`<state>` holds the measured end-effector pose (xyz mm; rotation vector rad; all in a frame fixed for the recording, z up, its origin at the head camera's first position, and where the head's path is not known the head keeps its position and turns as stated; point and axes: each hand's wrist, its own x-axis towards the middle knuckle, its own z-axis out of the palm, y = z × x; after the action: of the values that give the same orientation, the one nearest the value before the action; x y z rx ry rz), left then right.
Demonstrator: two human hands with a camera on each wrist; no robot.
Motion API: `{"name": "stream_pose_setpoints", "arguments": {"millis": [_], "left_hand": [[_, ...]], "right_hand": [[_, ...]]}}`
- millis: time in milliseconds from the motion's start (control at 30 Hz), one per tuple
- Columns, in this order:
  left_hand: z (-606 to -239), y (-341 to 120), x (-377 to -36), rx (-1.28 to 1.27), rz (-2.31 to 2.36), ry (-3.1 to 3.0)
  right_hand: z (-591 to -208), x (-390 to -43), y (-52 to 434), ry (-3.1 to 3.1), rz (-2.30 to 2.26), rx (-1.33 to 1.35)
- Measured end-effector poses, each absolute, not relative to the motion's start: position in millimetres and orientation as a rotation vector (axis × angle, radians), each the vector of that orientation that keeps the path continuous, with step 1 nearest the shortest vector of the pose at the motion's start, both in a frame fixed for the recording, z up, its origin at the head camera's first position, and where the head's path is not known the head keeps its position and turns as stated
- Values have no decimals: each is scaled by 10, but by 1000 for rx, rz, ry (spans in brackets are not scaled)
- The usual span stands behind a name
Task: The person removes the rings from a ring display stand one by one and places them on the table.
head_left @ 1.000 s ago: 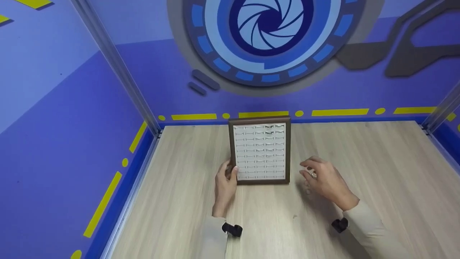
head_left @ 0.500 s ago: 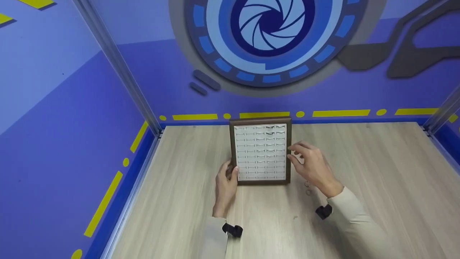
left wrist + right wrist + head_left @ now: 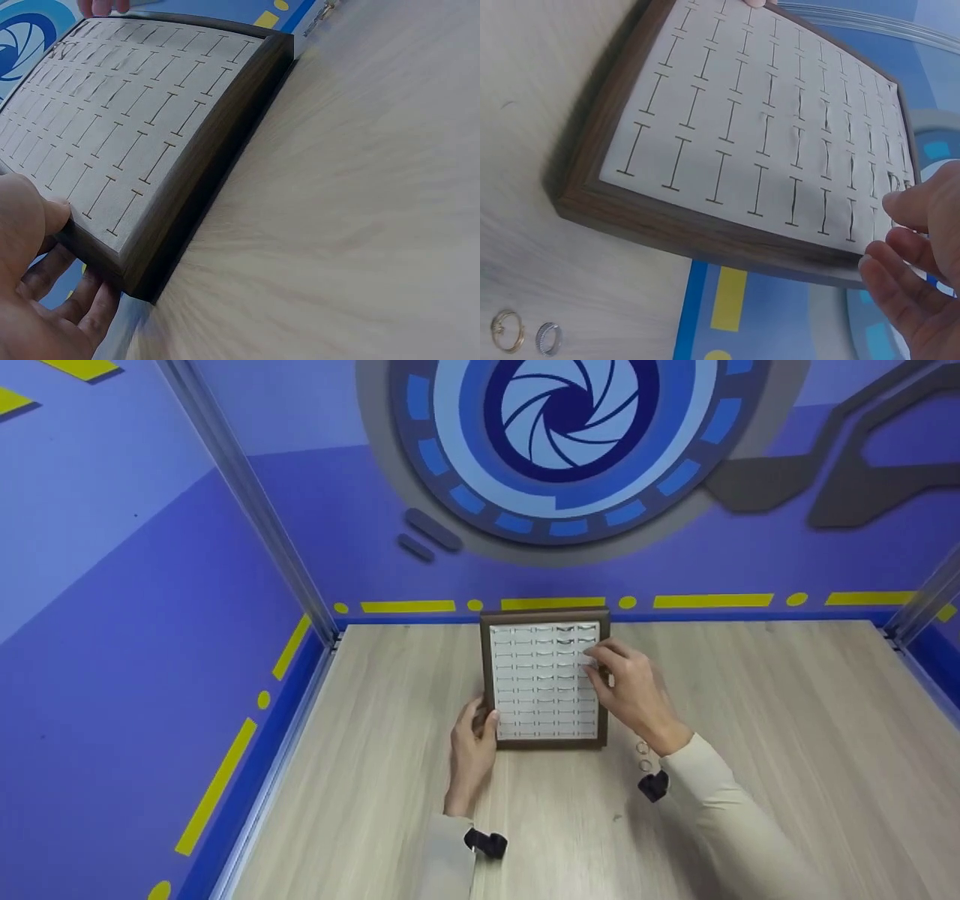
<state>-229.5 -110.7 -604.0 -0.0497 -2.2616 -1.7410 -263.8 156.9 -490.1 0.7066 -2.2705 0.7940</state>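
Observation:
A ring display tray [image 3: 486,675] with a brown wooden frame and a white slotted pad lies on the table, far edge against the wall. A few rings [image 3: 574,634] sit in its top right slots. My left hand [image 3: 476,733] grips the tray's near left corner, thumb on the frame [image 3: 217,172]. My right hand [image 3: 596,660] is over the pad's upper right part, its fingertips pinched together on a small ring that barely shows. In the right wrist view those fingertips [image 3: 900,206] sit at the tray's [image 3: 705,225] far rows.
Two loose rings [image 3: 643,756] lie on the light wood table [image 3: 787,720] just right of the tray's near corner; the right wrist view shows one gold [image 3: 506,330] and one silver [image 3: 549,337]. Blue walls close in the table at the back and sides.
My right hand has risen from the table beside the loose rings and moved forward and left onto the tray's upper right slots. The left hand and the tray have stayed put.

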Motion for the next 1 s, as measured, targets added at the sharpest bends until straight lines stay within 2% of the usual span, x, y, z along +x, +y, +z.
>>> {"name": "stream_pose_setpoints", "arguments": {"millis": [1000], "left_hand": [[-6043, -1115, -2279, -64, -1702, -2245]], "right_hand": [[-4920, -3003, 1214, -2007, 889, 783]]}}
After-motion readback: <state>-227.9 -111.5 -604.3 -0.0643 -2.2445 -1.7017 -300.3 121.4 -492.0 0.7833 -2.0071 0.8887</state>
